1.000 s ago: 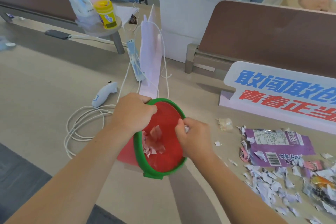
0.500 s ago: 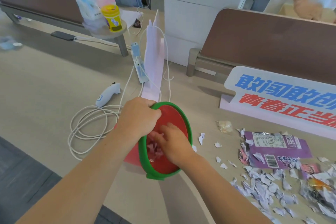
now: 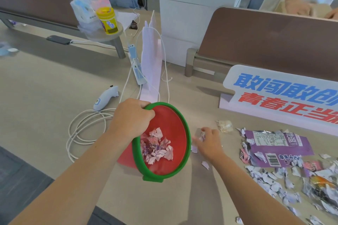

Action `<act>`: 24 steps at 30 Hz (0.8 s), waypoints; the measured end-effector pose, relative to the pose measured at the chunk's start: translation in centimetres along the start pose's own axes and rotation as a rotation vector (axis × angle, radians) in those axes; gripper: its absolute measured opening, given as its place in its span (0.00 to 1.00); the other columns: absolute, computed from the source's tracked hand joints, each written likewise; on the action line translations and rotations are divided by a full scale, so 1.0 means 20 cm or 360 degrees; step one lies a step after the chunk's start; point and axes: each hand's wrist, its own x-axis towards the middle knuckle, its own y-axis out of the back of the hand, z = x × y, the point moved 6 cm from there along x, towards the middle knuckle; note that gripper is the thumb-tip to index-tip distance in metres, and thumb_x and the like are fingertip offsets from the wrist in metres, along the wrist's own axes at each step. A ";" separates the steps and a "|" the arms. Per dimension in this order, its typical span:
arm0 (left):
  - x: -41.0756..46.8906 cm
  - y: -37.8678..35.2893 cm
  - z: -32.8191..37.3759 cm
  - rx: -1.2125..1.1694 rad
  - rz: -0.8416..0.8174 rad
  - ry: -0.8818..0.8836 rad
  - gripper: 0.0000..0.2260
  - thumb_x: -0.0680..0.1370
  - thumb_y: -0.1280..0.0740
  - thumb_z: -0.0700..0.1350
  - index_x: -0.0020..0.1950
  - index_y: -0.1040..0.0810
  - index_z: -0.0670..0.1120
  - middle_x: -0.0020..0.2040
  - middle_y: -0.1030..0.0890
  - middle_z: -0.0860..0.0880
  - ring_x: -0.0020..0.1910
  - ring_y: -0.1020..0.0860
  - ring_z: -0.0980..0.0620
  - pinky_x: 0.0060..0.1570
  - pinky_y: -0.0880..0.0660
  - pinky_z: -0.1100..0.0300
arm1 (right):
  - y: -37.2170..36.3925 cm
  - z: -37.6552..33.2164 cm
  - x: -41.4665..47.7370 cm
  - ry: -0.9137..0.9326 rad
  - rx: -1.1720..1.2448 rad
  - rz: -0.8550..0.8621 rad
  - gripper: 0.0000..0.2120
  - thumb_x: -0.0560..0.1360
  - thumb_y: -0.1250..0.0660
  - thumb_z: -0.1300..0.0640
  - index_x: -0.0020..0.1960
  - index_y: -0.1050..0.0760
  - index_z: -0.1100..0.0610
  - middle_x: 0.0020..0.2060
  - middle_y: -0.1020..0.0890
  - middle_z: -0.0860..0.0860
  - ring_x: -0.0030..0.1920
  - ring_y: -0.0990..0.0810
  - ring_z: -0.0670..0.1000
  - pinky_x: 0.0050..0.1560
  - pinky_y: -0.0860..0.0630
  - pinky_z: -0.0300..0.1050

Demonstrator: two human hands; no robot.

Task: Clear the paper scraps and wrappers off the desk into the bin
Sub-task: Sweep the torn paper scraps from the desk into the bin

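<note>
litter: paper scraps (image 3: 274,179) and purple wrapper (image 3: 278,148) lay toward the tabletop (image 3: 54,106) right edge, a few inside the bin (image 3: 152,178) near the front edge | left hand (image 3: 131,120): fingers curled round bin rim | right hand (image 3: 208,142): over stray scraps (image 3: 194,149) beside bin, pinch unclear | step, judged: gathering | next: pinch, lift over rim

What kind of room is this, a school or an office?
Probably a shared office or study room: a long desk split by brown divider panels, a power strip with chargers plugged in, and a slogan sign standing on it.
</note>
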 end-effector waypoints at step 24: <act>0.00 -0.02 0.01 -0.0051 0.0000 -0.0012 0.09 0.73 0.32 0.45 0.45 0.15 0.41 0.31 0.20 0.40 0.27 0.29 0.49 0.28 0.33 0.59 | 0.06 -0.57 -0.43 0.1067 0.0152 -0.0035 0.17 0.77 0.42 0.48 0.57 0.21 0.54 0.50 0.20 0.45 0.52 0.28 0.44 0.54 0.43 0.20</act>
